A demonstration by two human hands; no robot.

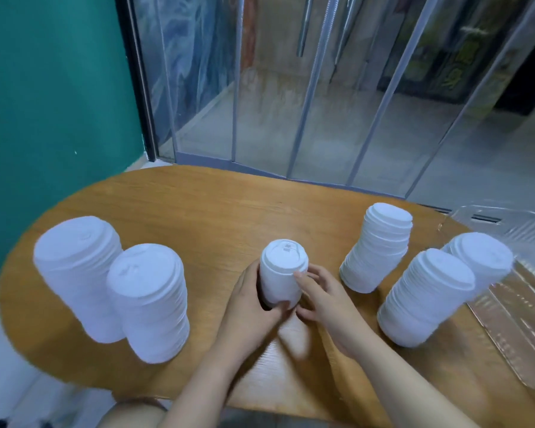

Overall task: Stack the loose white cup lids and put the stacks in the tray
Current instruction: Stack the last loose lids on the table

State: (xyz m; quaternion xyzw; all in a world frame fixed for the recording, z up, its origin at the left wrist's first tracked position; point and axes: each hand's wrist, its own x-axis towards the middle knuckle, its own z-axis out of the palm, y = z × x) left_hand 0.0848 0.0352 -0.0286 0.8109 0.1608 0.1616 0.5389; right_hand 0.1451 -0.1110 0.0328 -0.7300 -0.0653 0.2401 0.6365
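A short stack of white cup lids (282,270) stands upright in the middle of the wooden table (204,211). My left hand (250,307) grips its left side and base, thumb curled under the front. My right hand (318,296) holds its right side, a finger touching the top lid's rim. Two tall stacks stand at the left (81,273) (150,298). Two more stand right of centre (379,245) (423,296). Another stack (479,257) stands in the clear plastic tray (519,319) at the right.
The tray overhangs the table's right edge. A green wall rises at the left. Clear strip curtains hang just beyond the table's far edge. My knee shows below the near edge.
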